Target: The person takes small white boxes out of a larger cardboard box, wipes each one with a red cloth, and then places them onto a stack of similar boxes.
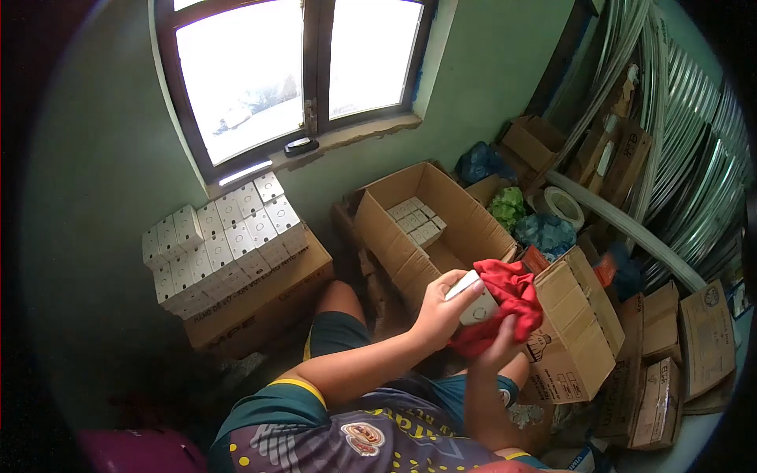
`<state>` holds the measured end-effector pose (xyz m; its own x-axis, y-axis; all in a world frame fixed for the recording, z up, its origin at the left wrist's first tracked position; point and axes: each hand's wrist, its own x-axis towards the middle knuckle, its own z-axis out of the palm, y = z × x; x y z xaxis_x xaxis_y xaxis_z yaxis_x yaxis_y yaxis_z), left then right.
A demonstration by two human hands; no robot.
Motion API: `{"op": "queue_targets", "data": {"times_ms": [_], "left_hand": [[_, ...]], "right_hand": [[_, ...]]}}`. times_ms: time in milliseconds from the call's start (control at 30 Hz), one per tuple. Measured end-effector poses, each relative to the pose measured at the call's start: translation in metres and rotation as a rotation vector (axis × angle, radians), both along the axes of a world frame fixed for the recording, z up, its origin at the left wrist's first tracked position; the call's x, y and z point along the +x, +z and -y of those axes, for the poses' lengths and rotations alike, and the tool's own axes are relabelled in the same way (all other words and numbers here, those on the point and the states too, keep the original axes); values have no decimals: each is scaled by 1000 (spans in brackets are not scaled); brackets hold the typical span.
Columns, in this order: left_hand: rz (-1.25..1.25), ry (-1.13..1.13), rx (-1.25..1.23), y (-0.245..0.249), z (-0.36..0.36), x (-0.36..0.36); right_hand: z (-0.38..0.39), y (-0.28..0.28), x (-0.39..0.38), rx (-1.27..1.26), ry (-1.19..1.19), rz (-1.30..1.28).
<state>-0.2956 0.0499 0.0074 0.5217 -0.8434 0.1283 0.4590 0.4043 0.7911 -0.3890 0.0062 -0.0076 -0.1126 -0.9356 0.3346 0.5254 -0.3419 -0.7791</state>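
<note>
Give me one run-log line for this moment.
Left hand: holding white box | Right hand: holding red cloth | Open carton: small boxes inside | Printed carton: stacked boxes on top

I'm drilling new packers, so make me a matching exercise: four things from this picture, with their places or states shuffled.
Things
1. red cloth
2. left hand
3. large stack of white boxes
4. crumpled green plastic

Places or states
A. on top of a carton
B. gripping one white box
C. right of the open carton
D. bunched at the right hand

Pairs: 1-D, 2-B, 3-A, 4-C
</note>
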Motion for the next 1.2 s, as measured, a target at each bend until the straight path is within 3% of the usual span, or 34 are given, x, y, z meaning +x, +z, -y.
{"op": "queue_targets", "data": {"times_ms": [100, 200, 233, 267, 400, 467, 500, 600, 667, 700, 800, 867, 933, 967, 1000, 1067, 1167, 1200], "left_hand": [[-86, -68, 8, -2, 0, 9], [-83, -116, -19, -10, 0, 5], [-69, -137, -30, -7, -2, 4], [-10, -135, -28, -4, -4, 5], [113, -19, -82, 18, -6, 8], [121, 132, -132, 19, -5, -2], [4, 111, -119, 20, -11, -10], [18, 244, -56, -8, -4, -34], [23, 245, -26, -9, -7, -40], [57, 244, -35, -9, -8, -40], [58, 177, -89, -6, -13, -38], [63, 121, -90, -6, -16, -36], [306, 216, -171, -2, -15, -32], [457, 240, -177, 3, -16, -29], [606, 267, -184, 9, -16, -26], [537, 211, -125, 13, -13, -21], [354, 165, -97, 16, -7, -16], [398, 134, -92, 16, -6, -13]], "right_hand": [[-10, -16, 4, -279, -142, -189], [39, -2, -42, -104, 169, -546], [40, 11, -36, -20, 349, -211], [42, 9, -39, -55, 400, -125], [-7, -25, -12, -8, 106, -24], [-21, -26, -4, -15, 73, -12], [-22, -22, -5, -22, 124, -32], [-20, -16, -9, -78, 203, -140], [-11, -9, -9, -175, 155, -278], [-10, -6, -8, -201, 169, -143], [27, 11, -29, -372, 254, -352], [18, 32, -25, -105, 308, -299], [16, 31, -21, 131, 370, -127], [8, 24, -14, 232, 340, 25], [-7, 19, -15, 357, 489, 298], [-36, 5, 3, 308, 387, 371], [-31, -12, 1, 155, 157, -1], [-22, -16, -5, 48, 196, -106]]}}
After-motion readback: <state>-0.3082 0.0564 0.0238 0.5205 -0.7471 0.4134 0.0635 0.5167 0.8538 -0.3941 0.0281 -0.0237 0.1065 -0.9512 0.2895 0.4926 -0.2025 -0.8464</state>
